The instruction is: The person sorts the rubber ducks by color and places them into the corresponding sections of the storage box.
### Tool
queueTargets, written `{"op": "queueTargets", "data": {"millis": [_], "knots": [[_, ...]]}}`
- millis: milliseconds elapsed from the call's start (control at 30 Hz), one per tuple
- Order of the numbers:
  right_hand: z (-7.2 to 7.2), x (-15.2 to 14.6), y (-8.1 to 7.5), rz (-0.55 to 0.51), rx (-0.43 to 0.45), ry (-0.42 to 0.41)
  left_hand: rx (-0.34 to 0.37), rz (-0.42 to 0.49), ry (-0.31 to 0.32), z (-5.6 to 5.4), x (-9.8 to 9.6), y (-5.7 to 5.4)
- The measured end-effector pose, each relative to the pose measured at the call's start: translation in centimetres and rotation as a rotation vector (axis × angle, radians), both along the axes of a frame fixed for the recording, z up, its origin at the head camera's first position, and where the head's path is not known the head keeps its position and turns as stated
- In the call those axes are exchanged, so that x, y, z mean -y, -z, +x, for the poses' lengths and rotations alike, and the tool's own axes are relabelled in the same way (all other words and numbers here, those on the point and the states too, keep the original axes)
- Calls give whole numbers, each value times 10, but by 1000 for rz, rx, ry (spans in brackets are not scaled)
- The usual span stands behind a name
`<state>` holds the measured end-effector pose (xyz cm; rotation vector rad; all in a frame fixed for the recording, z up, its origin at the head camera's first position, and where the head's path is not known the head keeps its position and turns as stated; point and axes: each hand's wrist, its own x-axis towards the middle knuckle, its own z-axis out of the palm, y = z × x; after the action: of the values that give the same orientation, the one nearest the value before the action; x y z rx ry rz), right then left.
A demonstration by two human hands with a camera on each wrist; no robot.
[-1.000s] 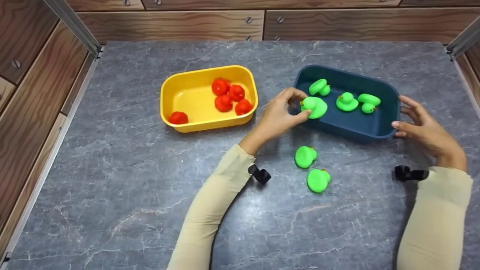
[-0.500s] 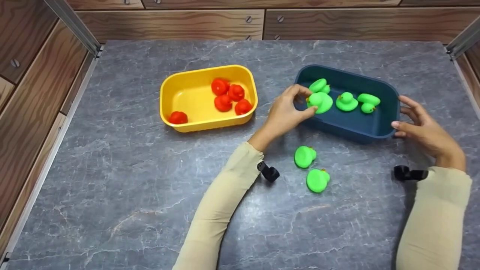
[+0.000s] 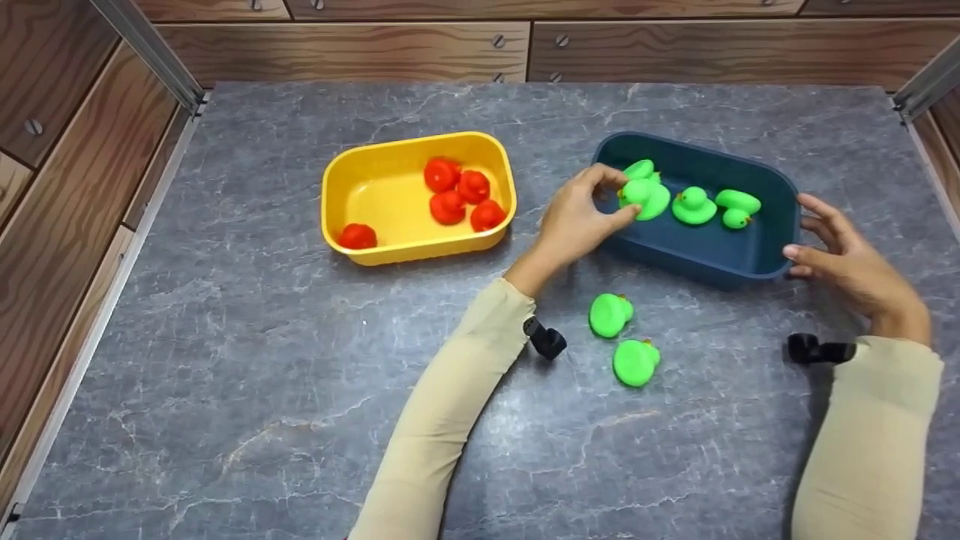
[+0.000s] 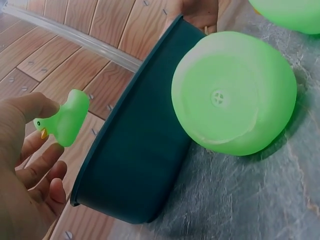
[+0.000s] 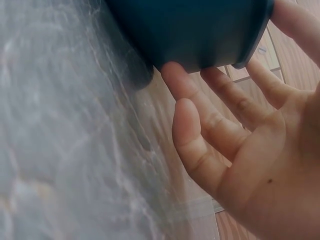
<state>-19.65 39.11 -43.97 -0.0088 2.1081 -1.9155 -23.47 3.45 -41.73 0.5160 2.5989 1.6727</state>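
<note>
My left hand [image 3: 581,217] pinches a green rubber duck [image 3: 646,199] between thumb and fingers, over the left end of the dark blue bin [image 3: 697,259]. In the left wrist view this duck [image 4: 72,120] shows its orange beak and is above the bin's rim. Inside the bin lie a duck partly hidden behind the held one [image 3: 640,169], an upright duck [image 3: 694,206] and a tipped duck [image 3: 738,206]. At the bin's right end my right hand [image 3: 855,259] rests its spread fingertips against the outer wall, thumb at the rim; the right wrist view shows these fingers [image 5: 185,85] touching the wall.
Two more green ducks, one nearer the bin [image 3: 610,315] and one closer to me [image 3: 636,363], lie on their sides on the grey marbled table [image 3: 247,390]. To the left stands a yellow bin [image 3: 390,251] with several red ducks [image 3: 448,206]. Wood-patterned panels [image 3: 337,52] border the table.
My left hand has moved slightly right and away from me, carrying the green rubber duck farther over the blue bin. My right hand has stayed at the bin's end.
</note>
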Motion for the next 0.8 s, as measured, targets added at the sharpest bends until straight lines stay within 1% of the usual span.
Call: {"op": "queueTargets", "data": {"millis": [100, 200, 300, 433, 500, 567, 633, 700, 800], "knots": [[1, 1, 0, 14, 7, 5, -7, -25, -3, -1, -1, 1], [1, 1, 1, 31, 8, 2, -19, -25, 19, 0, 0, 3], [2, 0, 1, -5, 7, -10, -37, 4, 63, 3, 3, 4], [1, -1, 1, -18, 14, 3, -45, 36, 124, 8, 8, 3], [0, -1, 0, -15, 18, 6, -48, 32, 159, 11, 11, 1], [0, -1, 0, -12, 21, 7, -55, 18, 196, 14, 15, -1], [-1, 0, 0, 22, 20, 15, -71, -5, 237, 17, 18, -1], [-1, 0, -1, 17, 20, 17, -73, -29, 267, 20, 21, -3], [-1, 0, 0, 5, 12, 14, -55, -61, 286, 23, 26, -3]]}}
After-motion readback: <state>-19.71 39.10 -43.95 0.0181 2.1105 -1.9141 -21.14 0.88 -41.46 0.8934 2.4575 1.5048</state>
